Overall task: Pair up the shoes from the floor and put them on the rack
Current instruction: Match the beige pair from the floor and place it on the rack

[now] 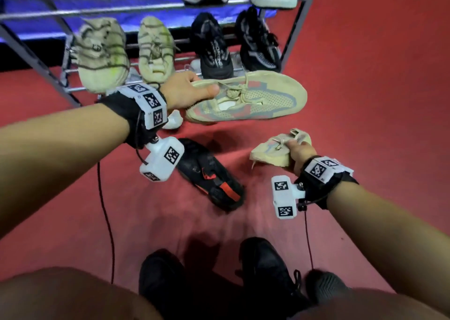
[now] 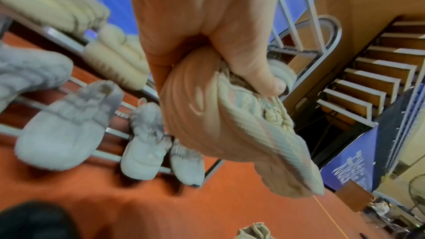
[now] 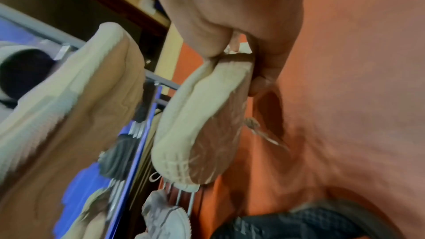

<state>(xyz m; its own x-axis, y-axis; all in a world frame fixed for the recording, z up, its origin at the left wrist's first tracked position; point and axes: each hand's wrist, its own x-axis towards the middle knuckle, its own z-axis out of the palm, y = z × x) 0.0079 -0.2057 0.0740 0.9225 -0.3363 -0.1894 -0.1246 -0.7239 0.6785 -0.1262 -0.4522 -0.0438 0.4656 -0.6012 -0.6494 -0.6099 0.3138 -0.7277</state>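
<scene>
A matched pair of beige knit sneakers is off the floor, one in each hand. The left hand grips the first beige sneaker at its heel collar, thumb on top, holding it sideways at centre frame, just in front of the metal shoe rack. The right hand pinches the second beige sneaker by its collar at right of centre, toe pointing left; the wrist view shows it hanging sole outward.

The pairing step looks done for these two; placing them comes next. The rack's lower shelf, across the upper frame, already carries a pair of cream striped sneakers and a pair of black sneakers, so the move likely calls for a free stretch of bars, both shoes side by side.

A black shoe with red trim lies on the red carpet below centre, still to be matched.
</scene>
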